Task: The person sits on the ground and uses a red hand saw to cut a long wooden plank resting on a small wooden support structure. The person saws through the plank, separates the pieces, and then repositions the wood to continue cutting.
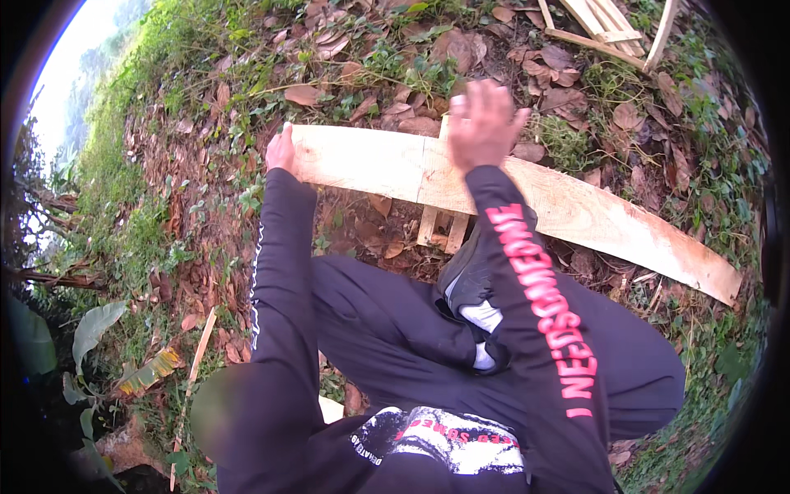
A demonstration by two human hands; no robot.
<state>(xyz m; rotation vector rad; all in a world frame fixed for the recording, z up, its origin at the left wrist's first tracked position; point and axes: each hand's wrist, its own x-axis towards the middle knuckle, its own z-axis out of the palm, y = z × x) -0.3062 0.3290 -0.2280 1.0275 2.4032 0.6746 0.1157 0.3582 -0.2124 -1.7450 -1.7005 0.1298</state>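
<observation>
A long pale wooden board (592,216) lies crosswise in front of me, with a thin dark line across its left part. My left hand (281,149) is closed around the board's left end. My right hand (485,125) is over the board just right of that line, fingers stretched out and slightly blurred. Whether its palm touches the wood I cannot tell. Under the board, a small wooden support (444,229) shows by my black shoe (469,280); most of it is hidden.
Several pale wooden strips, partly joined like a frame (601,33), lie at the far right. A thin wooden stick (194,370) is on the ground at the left. Dry leaves (461,49) and low green plants cover the ground. Broad-leaved plants (97,333) grow at the left edge.
</observation>
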